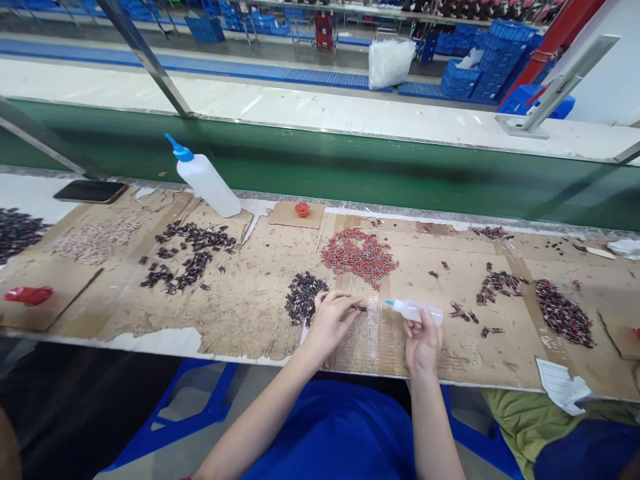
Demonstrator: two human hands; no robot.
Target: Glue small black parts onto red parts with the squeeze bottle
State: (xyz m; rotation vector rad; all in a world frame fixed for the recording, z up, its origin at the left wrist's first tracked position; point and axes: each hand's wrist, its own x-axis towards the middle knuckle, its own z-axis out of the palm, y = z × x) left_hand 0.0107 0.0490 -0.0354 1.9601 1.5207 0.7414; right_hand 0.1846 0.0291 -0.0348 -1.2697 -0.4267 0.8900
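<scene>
Lengthways, a green band (320, 163) stretches behind the cardboard-covered surface (260, 320) where I sit at work. A spread of red-and-dark pieces (357, 257) lies just beyond my hands; farther off to the left stands a large white bottle (210, 183) with a blue nozzle. A heap of dark pieces (305, 297) sits right beside my left hand (330, 320), whose fingertips appear to pinch a single dark piece (362, 309) low over the cardboard. My right hand (424, 343) grips a small squeeze bottle (419, 311), fingers wrapped below it and thumb against its side. Its long axis runs nearly crosswise, the slim blue tip (389, 303) aimed left at the pinched piece, near but not touching. The piece lies left of that tip, nearer my left hand; its own long axis looks roughly crosswise too, though it is too small to be sure.
</scene>
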